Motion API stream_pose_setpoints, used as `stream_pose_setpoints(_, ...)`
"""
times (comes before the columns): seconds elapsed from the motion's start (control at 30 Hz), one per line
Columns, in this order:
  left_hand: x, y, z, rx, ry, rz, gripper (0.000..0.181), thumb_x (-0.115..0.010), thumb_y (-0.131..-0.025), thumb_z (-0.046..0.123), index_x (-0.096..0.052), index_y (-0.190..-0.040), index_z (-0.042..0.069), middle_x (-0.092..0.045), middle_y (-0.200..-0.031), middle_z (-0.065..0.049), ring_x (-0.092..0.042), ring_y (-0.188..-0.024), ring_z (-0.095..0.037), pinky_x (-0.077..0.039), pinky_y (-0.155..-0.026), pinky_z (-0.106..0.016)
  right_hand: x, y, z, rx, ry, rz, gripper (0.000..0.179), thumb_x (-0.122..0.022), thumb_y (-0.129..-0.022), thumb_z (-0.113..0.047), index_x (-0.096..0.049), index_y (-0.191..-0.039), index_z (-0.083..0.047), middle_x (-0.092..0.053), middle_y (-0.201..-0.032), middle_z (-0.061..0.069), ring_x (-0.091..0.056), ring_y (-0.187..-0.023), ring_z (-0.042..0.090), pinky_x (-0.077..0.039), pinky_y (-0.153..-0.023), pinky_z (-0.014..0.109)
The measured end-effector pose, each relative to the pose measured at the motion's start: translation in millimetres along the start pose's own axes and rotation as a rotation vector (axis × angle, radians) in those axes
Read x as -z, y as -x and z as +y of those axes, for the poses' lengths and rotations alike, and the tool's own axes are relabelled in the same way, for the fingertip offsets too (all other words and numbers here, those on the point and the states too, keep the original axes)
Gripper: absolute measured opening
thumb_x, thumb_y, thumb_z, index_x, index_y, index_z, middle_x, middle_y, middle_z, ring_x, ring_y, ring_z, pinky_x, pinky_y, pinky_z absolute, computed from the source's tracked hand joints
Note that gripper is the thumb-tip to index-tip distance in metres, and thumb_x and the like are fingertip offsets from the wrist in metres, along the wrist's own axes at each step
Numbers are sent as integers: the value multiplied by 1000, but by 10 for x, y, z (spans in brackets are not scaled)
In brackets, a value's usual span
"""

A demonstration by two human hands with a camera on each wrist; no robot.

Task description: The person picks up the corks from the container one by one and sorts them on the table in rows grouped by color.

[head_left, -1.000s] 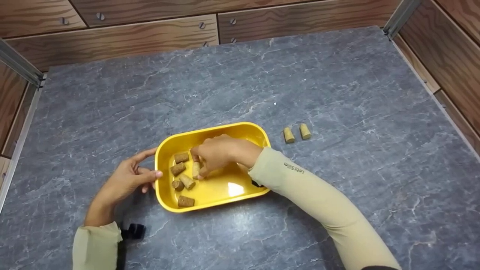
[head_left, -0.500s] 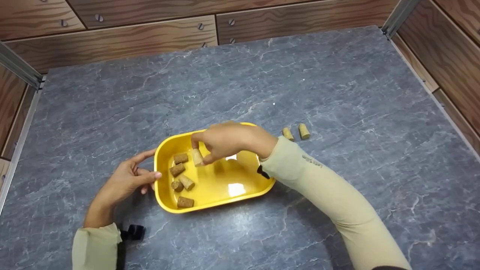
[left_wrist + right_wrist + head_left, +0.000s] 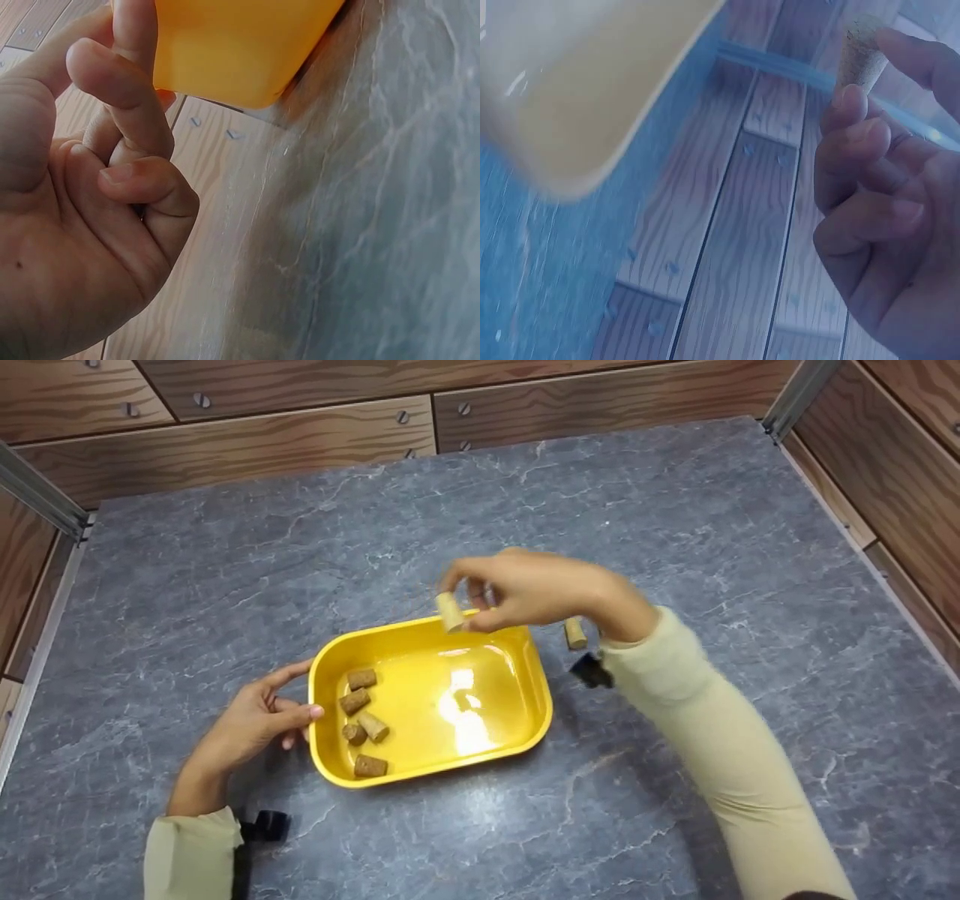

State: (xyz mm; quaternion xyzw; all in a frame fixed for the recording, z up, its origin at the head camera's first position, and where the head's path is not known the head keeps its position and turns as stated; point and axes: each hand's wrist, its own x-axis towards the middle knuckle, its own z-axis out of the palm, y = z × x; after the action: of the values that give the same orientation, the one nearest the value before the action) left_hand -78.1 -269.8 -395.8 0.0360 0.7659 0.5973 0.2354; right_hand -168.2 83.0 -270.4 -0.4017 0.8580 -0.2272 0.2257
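Note:
My right hand [image 3: 551,585] pinches a pale cork [image 3: 450,613] between thumb and fingers, over the far rim of a yellow plastic tub [image 3: 544,690]. The right wrist view shows the same cork [image 3: 862,54] up at the fingertips. At the tub's left end, my left hand [image 3: 251,720] holds the rim, thumb on top and other fingers outside; in the left wrist view some of them are curled beside the tub wall [image 3: 225,52]. Inside the tub lie several brown corks [image 3: 355,701] and one paler cork [image 3: 373,725], all near the left end.
On the grey marbled table [image 3: 300,555], another pale cork [image 3: 575,633] lies right of the tub, partly under the right wrist. Wood-patterned panels [image 3: 300,431] border the table. A black wrist camera [image 3: 592,670] hangs by the right sleeve.
My right hand has lifted the pale cork off the tub floor and carried it up, away and to the right. The left hand and tub have stayed nearly still.

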Motion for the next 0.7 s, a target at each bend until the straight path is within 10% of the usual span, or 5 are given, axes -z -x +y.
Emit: stream_pose_setpoints(0.7, 4, 0, 7, 15, -1, 0, 76, -70, -88, 13, -27, -149, -1, -67, -63, 8, -52, -47, -5, -47, -51, -21, 260, 1126, 1001, -158, -74, 212, 39, -63, -93, -14, -52, -129, -5, -60, -91, 3, -55, -81, 8, -50, -73, 21)
